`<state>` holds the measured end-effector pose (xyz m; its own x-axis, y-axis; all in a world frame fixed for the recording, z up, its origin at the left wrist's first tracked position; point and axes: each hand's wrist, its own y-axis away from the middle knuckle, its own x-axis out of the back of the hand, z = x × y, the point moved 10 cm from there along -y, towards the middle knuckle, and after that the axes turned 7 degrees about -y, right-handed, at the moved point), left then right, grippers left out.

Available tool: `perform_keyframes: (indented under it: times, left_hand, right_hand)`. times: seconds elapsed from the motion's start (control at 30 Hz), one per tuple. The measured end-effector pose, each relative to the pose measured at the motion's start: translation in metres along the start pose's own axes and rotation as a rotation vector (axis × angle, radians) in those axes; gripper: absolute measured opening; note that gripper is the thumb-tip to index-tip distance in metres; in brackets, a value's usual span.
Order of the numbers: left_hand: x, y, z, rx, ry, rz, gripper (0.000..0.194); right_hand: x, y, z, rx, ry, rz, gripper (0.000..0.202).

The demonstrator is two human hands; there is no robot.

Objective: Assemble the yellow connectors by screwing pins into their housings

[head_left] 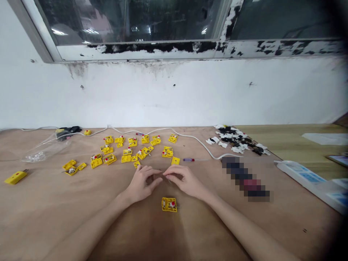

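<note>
My left hand (142, 183) and my right hand (185, 181) are held close together over the middle of the table. The right thumb and fingertips are pinched on something too small to make out. On the left, the thumb and fingers curve toward the right fingertips, and whether they hold anything is unclear. Just below the hands lies an open yellow housing (164, 209) with a red button and white part inside. Behind them, a yellow plate (175, 160) rests beside a screwdriver (189, 160) with a purple-red handle.
Several open yellow housings (109, 159) are spread behind my hands. A plastic bag (36, 156) and a closed yellow unit (16, 177) sit left. Black and white parts (235, 139), a white cable (197, 139) and a power strip (301, 175) lie right. A wall stands behind.
</note>
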<state>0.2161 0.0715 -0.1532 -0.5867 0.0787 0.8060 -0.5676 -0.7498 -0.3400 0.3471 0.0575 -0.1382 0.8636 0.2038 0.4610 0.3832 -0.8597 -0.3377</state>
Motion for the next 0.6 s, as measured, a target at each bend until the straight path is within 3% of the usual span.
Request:
perform_keyframes:
  times: [0.1,0.27,0.43,0.6]
  left_hand:
    - [-0.002,0.002,0.004,0.018,0.085,0.008,0.02]
    - [0.006,0.005,0.012,0.02,0.128,0.093,0.023]
    - [0.014,0.007,0.008,0.054,0.136,0.166,0.022]
    - [-0.001,0.01,0.017,-0.029,0.134,0.099,0.013]
  right_hand:
    - [-0.011,0.0,-0.006,-0.036,-0.161,-0.015,0.016]
    - [-0.014,0.003,0.021,-0.254,-0.46,0.07,0.036]
    - [-0.008,0.013,0.019,-0.215,-0.147,-0.046,0.02]
    - [0.005,0.03,-0.004,-0.039,0.057,-0.032,0.019]
